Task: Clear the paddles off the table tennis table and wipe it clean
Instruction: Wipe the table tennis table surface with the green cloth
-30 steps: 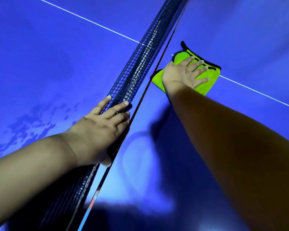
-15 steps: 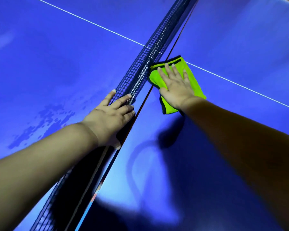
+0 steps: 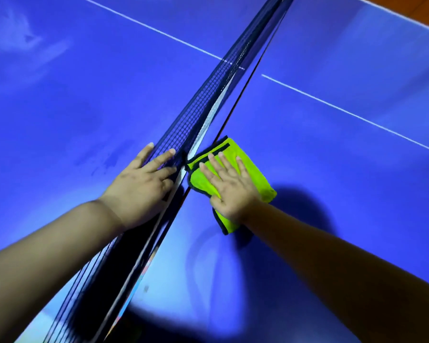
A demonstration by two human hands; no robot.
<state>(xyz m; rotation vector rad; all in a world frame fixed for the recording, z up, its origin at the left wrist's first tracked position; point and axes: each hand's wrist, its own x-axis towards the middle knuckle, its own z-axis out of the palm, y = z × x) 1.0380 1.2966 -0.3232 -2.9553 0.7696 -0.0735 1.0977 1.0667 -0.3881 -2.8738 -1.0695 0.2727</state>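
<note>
A bright green cloth (image 3: 259, 178) with dark trim lies on the blue table tennis table (image 3: 344, 184), right against the foot of the net (image 3: 208, 100). My right hand (image 3: 229, 189) presses flat on the cloth with its fingers spread. My left hand (image 3: 139, 186) lies over the net's top band and pushes the net to the left, fingers stretched along the mesh and thumb hidden. No paddles are in view.
A white centre line (image 3: 344, 112) crosses both halves of the table. Faint damp smears (image 3: 109, 159) mark the left half near my left hand. The table's far edge and a strip of orange floor (image 3: 411, 11) show at the top right.
My right hand has dragged the cloth back along the net towards me, from near the centre line to beside my left hand. The left hand stays on the net.
</note>
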